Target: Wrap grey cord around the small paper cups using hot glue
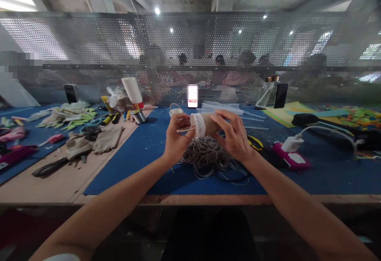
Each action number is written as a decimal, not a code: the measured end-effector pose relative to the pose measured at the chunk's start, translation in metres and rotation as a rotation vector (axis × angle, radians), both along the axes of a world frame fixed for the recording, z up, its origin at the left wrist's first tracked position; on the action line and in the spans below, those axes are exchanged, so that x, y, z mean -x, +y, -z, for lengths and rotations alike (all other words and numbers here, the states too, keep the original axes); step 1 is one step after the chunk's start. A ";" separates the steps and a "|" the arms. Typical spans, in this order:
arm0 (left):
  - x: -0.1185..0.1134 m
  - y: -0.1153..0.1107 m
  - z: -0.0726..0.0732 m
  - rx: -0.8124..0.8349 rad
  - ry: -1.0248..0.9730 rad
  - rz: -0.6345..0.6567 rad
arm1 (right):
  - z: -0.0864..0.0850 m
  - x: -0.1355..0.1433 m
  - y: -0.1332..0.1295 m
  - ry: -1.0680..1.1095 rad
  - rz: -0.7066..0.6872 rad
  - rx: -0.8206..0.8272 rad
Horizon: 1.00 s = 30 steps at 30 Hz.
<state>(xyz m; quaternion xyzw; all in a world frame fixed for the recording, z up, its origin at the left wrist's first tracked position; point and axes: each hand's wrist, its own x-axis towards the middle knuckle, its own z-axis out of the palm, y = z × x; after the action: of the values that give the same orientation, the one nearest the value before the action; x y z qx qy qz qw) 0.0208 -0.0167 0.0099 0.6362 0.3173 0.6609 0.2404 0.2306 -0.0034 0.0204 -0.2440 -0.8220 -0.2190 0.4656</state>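
Note:
A cup-shaped piece (210, 124) wrapped in brown twine, with a band of white lace near its left end, lies on its side in the air between my hands. My left hand (177, 136) is closed at the lace end, and a thin twine-like strand (185, 129) shows between its fingers and thumb. Around the twine-covered body curl the fingers of my right hand (235, 136). Directly below is a loose heap of grey-brown cord (205, 156) on the blue mat (131, 173). A small white cup with a looped handle (176, 110) stands behind my left hand.
Yellow-handled scissors or pliers (256, 142) and a magenta power block (293, 160) sit to the right. Stacked paper cups (131, 90) lean at the back left, near work gloves (107, 139). A lit phone (192, 96) stands before a perforated screen (190, 39), with people beyond.

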 end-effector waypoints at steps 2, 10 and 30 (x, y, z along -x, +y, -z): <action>0.000 0.000 -0.001 -0.008 0.006 -0.012 | 0.001 0.000 -0.001 -0.003 0.026 -0.028; -0.001 -0.008 -0.006 -0.030 0.027 -0.061 | 0.002 0.000 -0.001 -0.014 0.034 -0.071; 0.004 -0.021 -0.006 -0.181 0.175 0.054 | 0.002 0.000 0.004 0.075 0.030 -0.031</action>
<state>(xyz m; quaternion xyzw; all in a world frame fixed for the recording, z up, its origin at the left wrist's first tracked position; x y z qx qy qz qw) 0.0169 -0.0376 0.0158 0.7189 0.2589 0.6220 0.1712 0.2306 0.0008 0.0188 -0.2570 -0.7968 -0.2291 0.4965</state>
